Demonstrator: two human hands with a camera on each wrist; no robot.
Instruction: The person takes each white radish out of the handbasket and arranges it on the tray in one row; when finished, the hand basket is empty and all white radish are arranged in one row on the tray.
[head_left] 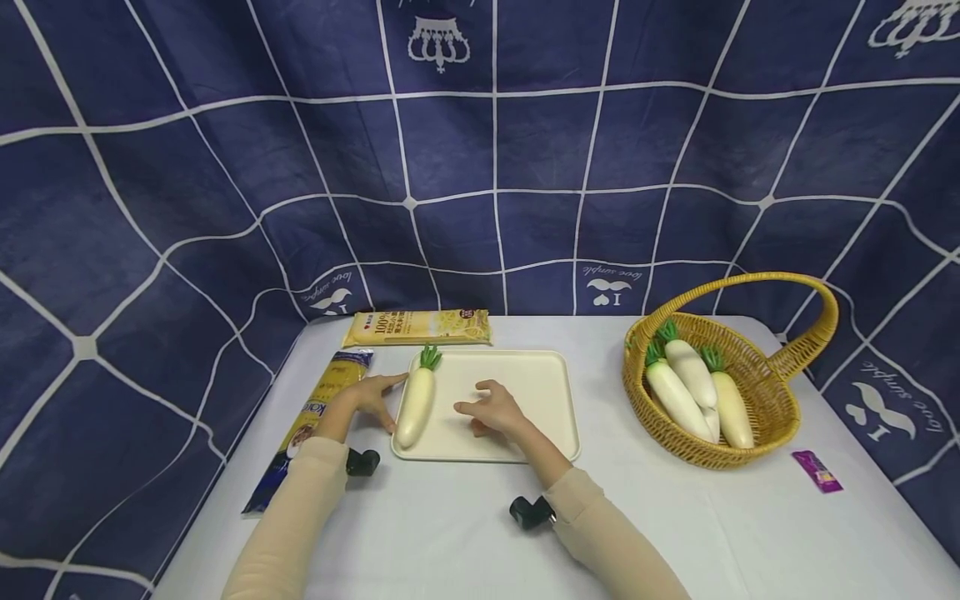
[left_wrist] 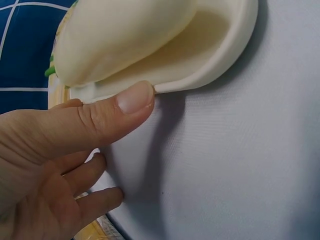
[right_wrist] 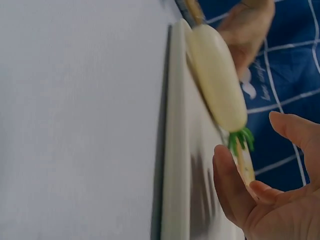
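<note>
A white radish (head_left: 416, 407) with short green leaves lies along the left side of a cream rectangular tray (head_left: 540, 392). At the tray's left edge is my left hand (head_left: 367, 396). In the left wrist view its thumb (left_wrist: 136, 99) touches the tray rim, while the other fingers spread loosely below and hold nothing. Above the middle of the tray hovers my right hand (head_left: 497, 410), fingers apart and slightly bent. Nothing is in it, and the right wrist view shows the radish (right_wrist: 217, 80) beyond its fingertips.
On the right stands a yellow wicker basket (head_left: 783, 408) with a tall handle, holding several white radishes (head_left: 678, 400). A small purple packet (head_left: 817, 472) lies near it. Behind the tray is a yellow package (head_left: 420, 328); a blue and gold package (head_left: 281, 468) lies on the left.
</note>
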